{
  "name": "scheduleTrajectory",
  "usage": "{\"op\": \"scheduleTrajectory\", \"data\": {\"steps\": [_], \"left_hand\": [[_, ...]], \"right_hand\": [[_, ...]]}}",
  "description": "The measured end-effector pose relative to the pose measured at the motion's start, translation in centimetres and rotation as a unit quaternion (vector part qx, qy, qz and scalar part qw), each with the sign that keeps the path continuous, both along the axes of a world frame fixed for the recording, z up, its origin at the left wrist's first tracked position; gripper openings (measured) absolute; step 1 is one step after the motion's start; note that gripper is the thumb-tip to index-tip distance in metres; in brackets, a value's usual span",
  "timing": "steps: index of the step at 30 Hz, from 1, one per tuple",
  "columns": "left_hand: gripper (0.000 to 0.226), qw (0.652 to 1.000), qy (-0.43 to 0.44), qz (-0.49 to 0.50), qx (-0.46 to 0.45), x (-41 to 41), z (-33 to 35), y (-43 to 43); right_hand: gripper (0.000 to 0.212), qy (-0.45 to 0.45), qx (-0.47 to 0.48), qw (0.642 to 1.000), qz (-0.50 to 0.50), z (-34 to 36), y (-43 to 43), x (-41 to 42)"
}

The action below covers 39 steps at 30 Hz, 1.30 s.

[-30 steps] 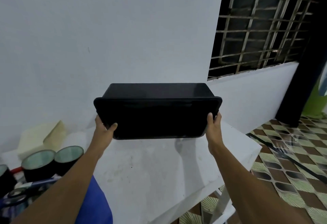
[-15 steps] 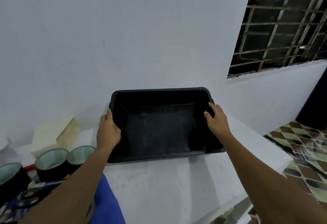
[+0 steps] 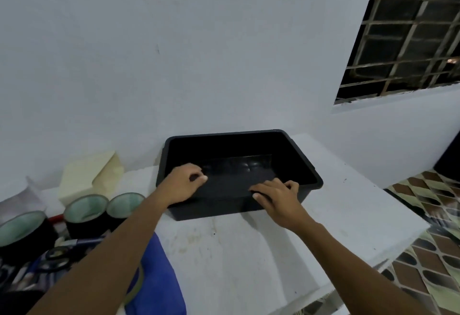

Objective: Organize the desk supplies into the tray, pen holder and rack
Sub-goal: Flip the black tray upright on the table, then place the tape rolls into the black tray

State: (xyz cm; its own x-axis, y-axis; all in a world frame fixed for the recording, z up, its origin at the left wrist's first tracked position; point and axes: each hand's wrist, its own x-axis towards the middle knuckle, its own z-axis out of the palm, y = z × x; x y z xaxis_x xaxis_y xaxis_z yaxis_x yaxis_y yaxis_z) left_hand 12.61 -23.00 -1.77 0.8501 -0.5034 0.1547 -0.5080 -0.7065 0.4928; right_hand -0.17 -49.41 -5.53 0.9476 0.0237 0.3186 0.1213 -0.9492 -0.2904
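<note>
White bench (image 3: 249,252) against a plain white wall (image 3: 174,53), barred window (image 3: 403,31) at upper right; black tray (image 3: 224,134) at centre frame.

Tray stands flat on the bench, open side up, nothing inside, its far rim close to the wall; judged parked at the back to leave the front of the bench free for sorting. Right hand (image 3: 278,195) grasps the near wall, thumb outside and fingers hooked over the rim, a hold suited to squaring the tray. Left hand (image 3: 183,185) lies over the near-left corner with fingers curled; dark on dark, cannot tell whether it grips the rim. Lower left of frame: black cylinders (image 3: 84,217), open tops up, judged the pen holders; scissors (image 3: 56,260) and other supplies not yet sorted; blue cloth (image 3: 154,277) beside them.
</note>
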Motion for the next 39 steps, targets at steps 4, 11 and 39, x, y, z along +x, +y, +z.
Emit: {"op": "scheduleTrajectory", "data": {"steps": [4,11,39], "left_hand": [[0.033,0.984,0.114,-0.110,0.081,-2.6,0.8,1.3],[0.033,0.997,0.006,-0.016,0.081,-3.3,-0.5,3.9],[0.034,0.955,-0.114,0.187,0.202,-6.9,-1.8,22.7]], "right_hand": [[0.028,0.027,-0.006,0.999,0.035,0.7,0.3,2.6],[0.028,0.060,-0.005,0.995,0.074,1.7,1.7,6.2],[0.040,-0.026,-0.076,0.969,0.234,2.8,23.4,5.9]]}}
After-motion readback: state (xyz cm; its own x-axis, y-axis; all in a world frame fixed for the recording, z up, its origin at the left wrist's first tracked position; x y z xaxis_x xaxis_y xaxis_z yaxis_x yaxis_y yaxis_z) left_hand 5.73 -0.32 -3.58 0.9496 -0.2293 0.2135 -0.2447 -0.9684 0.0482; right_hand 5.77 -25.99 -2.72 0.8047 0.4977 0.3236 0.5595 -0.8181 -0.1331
